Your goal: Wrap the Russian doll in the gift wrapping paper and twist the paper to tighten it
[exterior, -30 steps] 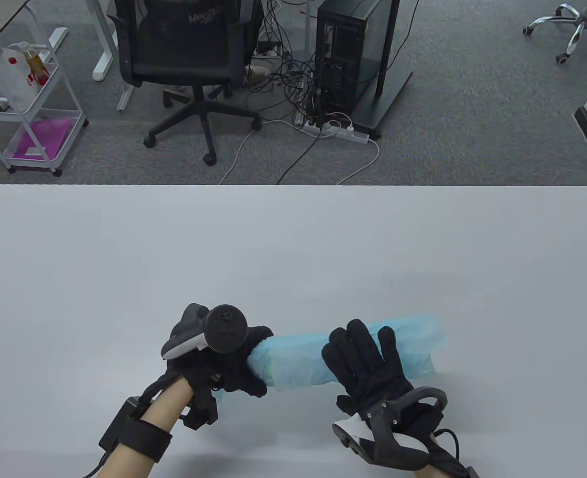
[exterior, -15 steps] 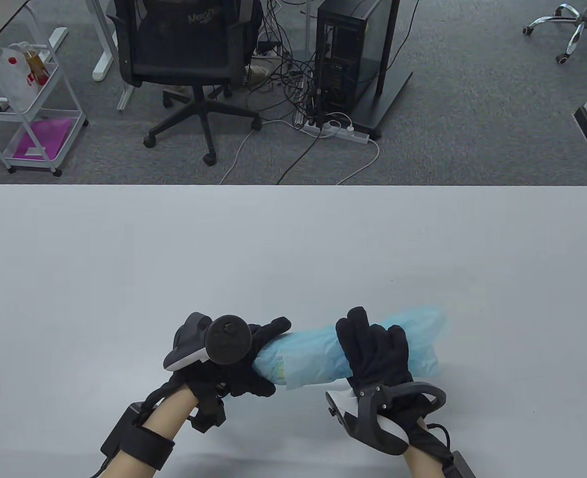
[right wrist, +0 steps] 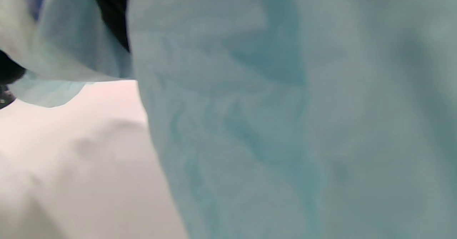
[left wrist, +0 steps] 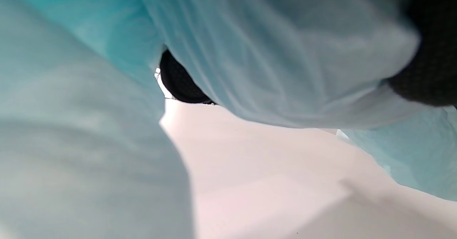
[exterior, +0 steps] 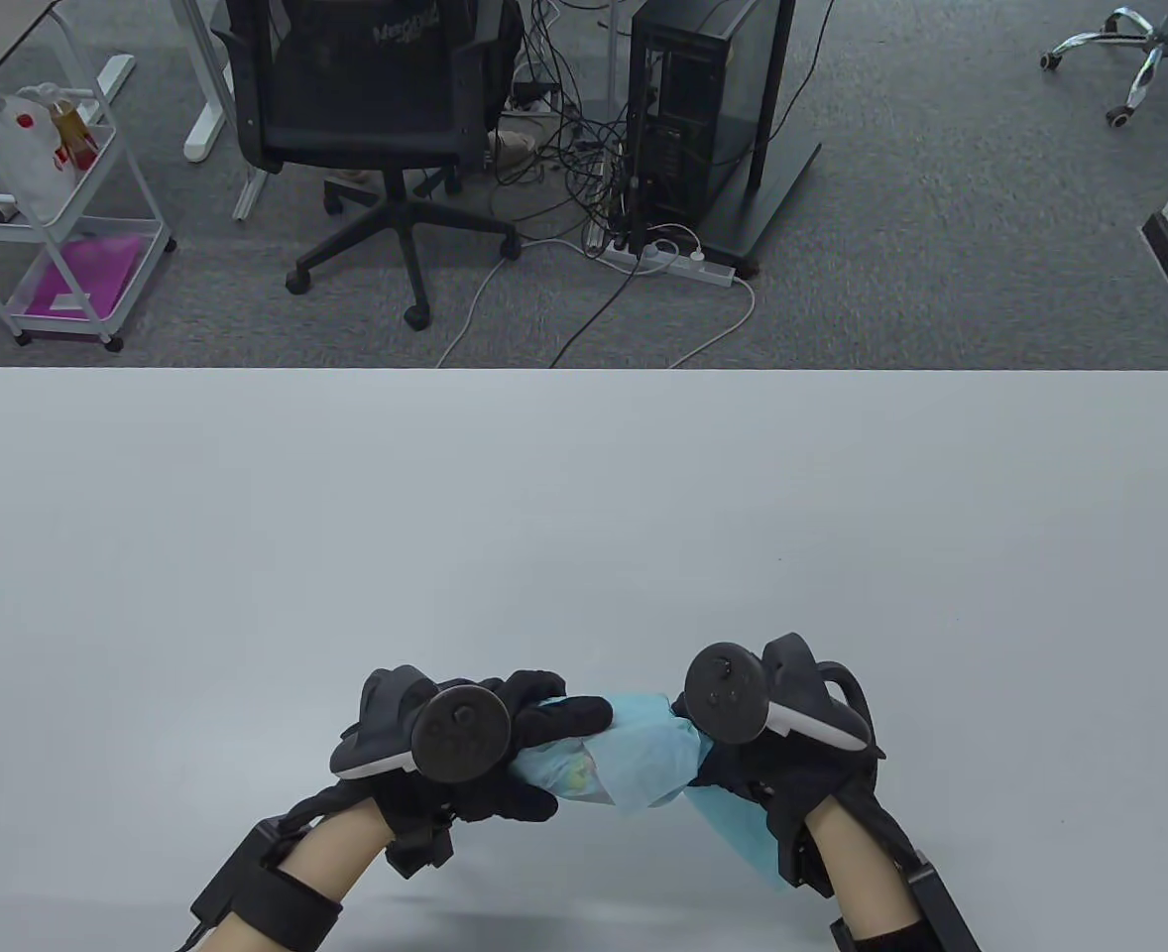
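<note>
The light blue wrapping paper (exterior: pixel 648 749) is bunched into a short bundle held just above the white table (exterior: pixel 584 516) near its front edge. A faint patch of colour from the Russian doll (exterior: pixel 581 770) shows through the paper; the rest of the doll is hidden. My left hand (exterior: pixel 534 756) grips the bundle's left end with curled fingers. My right hand (exterior: pixel 733 766) grips the right end, its tracker facing up. A loose tail of paper (exterior: pixel 743 843) hangs below that hand. Both wrist views are filled by blurred blue paper (left wrist: pixel 267 53) (right wrist: pixel 285 107) over the table (left wrist: pixel 267 182).
Beyond the table's far edge on the carpet stand a black office chair (exterior: pixel 376 109), a computer tower (exterior: pixel 688 109) with tangled cables and a white cart (exterior: pixel 49 198). Another chair's base (exterior: pixel 1139 59) is at the top right.
My right hand went from lying flat on the long roll to gripping its right end and rolled over, tracker now up. The paper's right end crumpled and swung down toward me; the bundle looks shorter.
</note>
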The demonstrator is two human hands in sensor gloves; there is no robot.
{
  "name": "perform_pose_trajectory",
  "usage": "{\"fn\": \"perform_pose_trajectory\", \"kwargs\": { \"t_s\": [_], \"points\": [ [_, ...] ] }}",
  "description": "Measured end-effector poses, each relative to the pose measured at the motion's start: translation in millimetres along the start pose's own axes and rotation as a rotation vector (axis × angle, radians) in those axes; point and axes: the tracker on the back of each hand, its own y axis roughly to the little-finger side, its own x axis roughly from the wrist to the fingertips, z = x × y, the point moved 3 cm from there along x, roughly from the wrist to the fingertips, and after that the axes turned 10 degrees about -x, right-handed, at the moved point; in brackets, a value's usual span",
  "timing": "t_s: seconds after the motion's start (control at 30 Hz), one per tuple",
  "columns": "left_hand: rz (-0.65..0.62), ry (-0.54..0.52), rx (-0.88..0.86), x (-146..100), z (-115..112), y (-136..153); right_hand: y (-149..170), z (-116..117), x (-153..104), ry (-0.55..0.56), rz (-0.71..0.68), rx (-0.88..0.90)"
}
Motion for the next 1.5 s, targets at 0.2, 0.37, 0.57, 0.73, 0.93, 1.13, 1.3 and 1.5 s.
{"fn": "perform_pose_trajectory", "kwargs": {
  "t_s": [0.2,0.37,0.57,0.73,0.93,1.13,1.3,1.5],
  "points": [
    [-0.041,-0.006,0.011,-4.9,-2.6,-4.7,11.6,14.6,12.8,-0.189,-0.080,0.207],
    [-0.078,0.003,0.012,-5.7,-4.3,-8.4,12.7,25.2,20.9,-0.235,-0.133,0.289],
    [-0.106,-0.001,-0.020,-9.7,-2.3,-8.1,11.9,37.1,23.8,-0.236,-0.243,0.460],
    [-0.066,-0.035,0.019,-11.1,-0.3,-3.3,16.7,35.1,18.0,-0.180,-0.181,0.424],
    [0.004,-0.111,-0.009,-11.8,4.5,6.2,29.3,9.6,-12.4,0.244,-0.058,0.374],
    [0.082,-0.109,0.021,-4.5,10.3,14.7,21.9,0.9,-58.0,0.670,-0.053,0.405],
    [0.132,-0.114,-0.041,-1.2,10.6,24.9,-16.1,14.2,-86.2,0.844,0.040,-0.123],
    [0.141,-0.110,-0.167,0.5,13.6,31.2,-39.8,44.2,-66.7,0.744,0.272,-0.773]
  ]
}}
